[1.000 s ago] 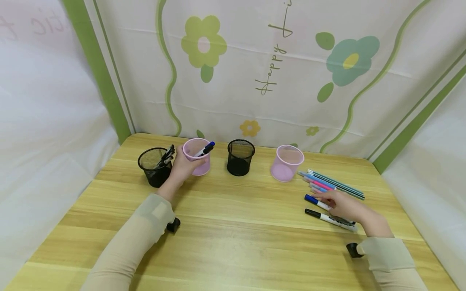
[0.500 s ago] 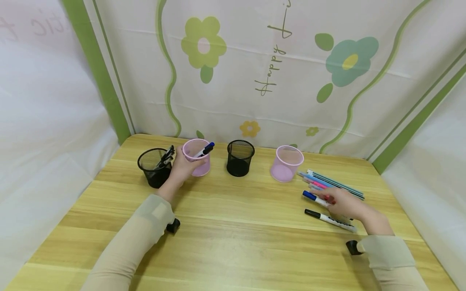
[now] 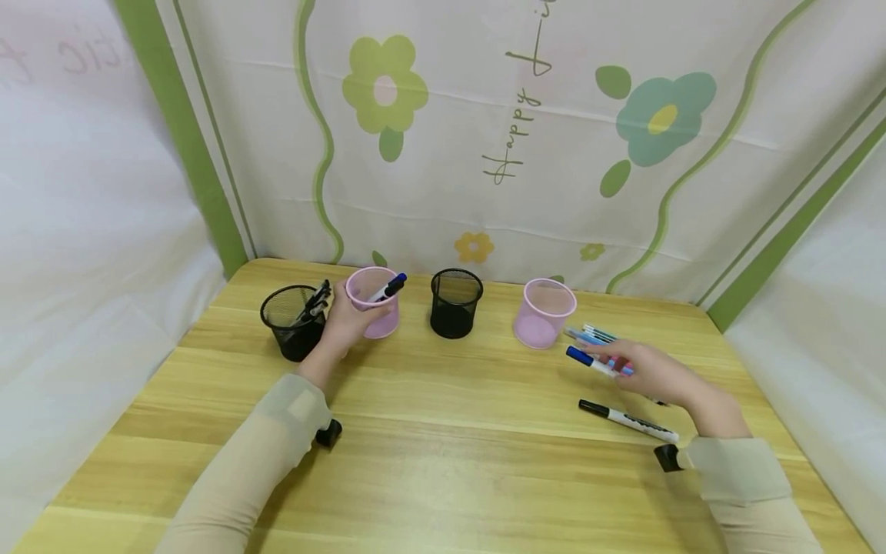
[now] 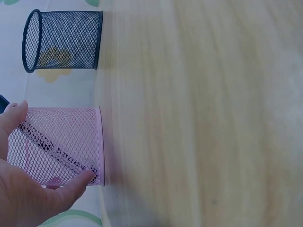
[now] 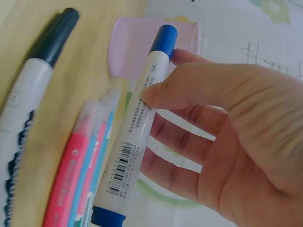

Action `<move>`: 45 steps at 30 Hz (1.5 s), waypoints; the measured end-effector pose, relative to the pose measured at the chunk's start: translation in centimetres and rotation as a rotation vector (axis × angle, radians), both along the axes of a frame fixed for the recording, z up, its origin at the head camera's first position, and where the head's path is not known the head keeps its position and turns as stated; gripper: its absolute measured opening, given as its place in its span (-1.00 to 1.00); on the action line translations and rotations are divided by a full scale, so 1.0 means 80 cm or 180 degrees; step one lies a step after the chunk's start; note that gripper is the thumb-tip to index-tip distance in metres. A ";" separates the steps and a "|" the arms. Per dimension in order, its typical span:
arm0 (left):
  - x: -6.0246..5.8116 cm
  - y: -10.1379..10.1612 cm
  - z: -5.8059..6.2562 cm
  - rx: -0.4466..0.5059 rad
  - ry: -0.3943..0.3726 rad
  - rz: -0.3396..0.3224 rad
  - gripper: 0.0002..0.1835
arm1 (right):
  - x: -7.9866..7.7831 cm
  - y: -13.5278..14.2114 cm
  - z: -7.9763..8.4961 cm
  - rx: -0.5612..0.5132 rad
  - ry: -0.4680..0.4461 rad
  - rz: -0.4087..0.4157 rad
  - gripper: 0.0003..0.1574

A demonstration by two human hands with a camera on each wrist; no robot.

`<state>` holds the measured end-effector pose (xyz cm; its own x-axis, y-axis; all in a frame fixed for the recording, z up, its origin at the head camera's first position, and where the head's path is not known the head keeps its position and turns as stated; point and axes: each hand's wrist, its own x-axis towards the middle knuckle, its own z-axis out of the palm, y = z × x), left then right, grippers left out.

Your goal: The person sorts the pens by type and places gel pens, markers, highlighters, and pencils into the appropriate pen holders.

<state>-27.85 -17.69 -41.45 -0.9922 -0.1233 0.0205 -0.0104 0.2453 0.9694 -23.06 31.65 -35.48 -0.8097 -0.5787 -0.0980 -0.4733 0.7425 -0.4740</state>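
My right hand pinches a white marker with a blue cap between thumb and fingers, lifted over the table. Beneath it lie pink and blue highlighters, partly hidden by the hand in the head view. A black-capped marker lies nearer the front. On the left, my left hand holds a pink mesh pen cup by its side. Inside that cup lean markers, one with a blue cap and one with a dark cap.
Left of the held cup stands a black mesh cup with several black pens. A black mesh cup and another pink mesh cup stand along the back. Striped pencils lie at the right, by the fabric backdrop.
The blue-capped marker has come up off the table in my right hand, moving a little back and left. My left hand stays at the pink cup.
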 end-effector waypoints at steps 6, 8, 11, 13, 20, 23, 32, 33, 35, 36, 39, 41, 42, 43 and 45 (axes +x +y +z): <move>0.001 0.001 -0.001 0.0010 0.0016 0.0005 -0.01 | 0.000 -0.011 0.012 0.0035 0.0201 -0.0088 -0.37; 0.001 0.001 -0.002 0.0008 0.0014 0.0009 0.00 | -0.001 -0.014 0.014 0.0029 0.0262 -0.0075 -0.42; 0.001 0.001 -0.001 0.0000 0.0010 0.0007 0.00 | -0.005 -0.018 0.017 -0.0038 0.0279 -0.0030 -0.41; 0.001 0.000 -0.001 -0.0009 0.0017 0.0006 0.00 | -0.006 -0.021 0.020 -0.0089 0.0259 -0.0004 -0.39; 0.002 0.002 0.003 -0.0022 0.0016 0.0011 0.02 | -0.012 -0.036 0.029 -0.0202 0.0190 -0.0006 -0.35; 0.002 0.002 0.003 -0.0035 -0.0005 0.0012 0.02 | -0.014 -0.043 0.032 -0.0231 0.0173 -0.0012 -0.36; 0.003 0.000 0.003 -0.0019 -0.0016 -0.0017 0.03 | -0.023 -0.069 0.039 -0.0335 -0.0023 -0.0046 -0.53; 0.003 0.000 0.003 -0.0017 -0.0016 -0.0014 0.03 | -0.024 -0.072 0.040 -0.0363 -0.0034 -0.0052 -0.52; 0.003 0.000 0.002 -0.0018 -0.0020 -0.0009 0.03 | -0.026 -0.078 0.041 -0.0407 -0.0031 -0.0058 -0.49; 0.003 -0.001 0.002 -0.0020 -0.0020 -0.0005 0.03 | -0.027 -0.081 0.041 -0.0408 -0.0005 -0.0050 -0.46; 0.002 -0.001 0.001 -0.0021 -0.0015 0.0000 0.02 | -0.032 -0.090 0.042 -0.0402 0.0099 0.0020 -0.35; 0.002 -0.001 0.001 -0.0018 -0.0012 -0.0008 0.02 | -0.035 -0.096 0.041 -0.0420 0.0156 0.0073 -0.30; 0.002 0.000 0.001 -0.0013 -0.0008 -0.0012 0.02 | -0.037 -0.099 0.041 -0.0441 0.0174 0.0108 -0.29; 0.002 0.000 0.002 -0.0010 -0.0006 -0.0014 0.02 | -0.038 -0.101 0.041 -0.0473 0.0182 0.0140 -0.29; 0.001 0.000 0.002 -0.0007 0.0002 -0.0021 0.02 | -0.041 -0.107 0.040 -0.0544 0.0206 0.0200 -0.30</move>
<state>-27.73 -17.72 -41.31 -0.9929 -0.1167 0.0214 -0.0082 0.2476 0.9688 -26.34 23.12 -32.26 -0.7728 -0.6321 0.0573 -0.5499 0.6218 -0.5577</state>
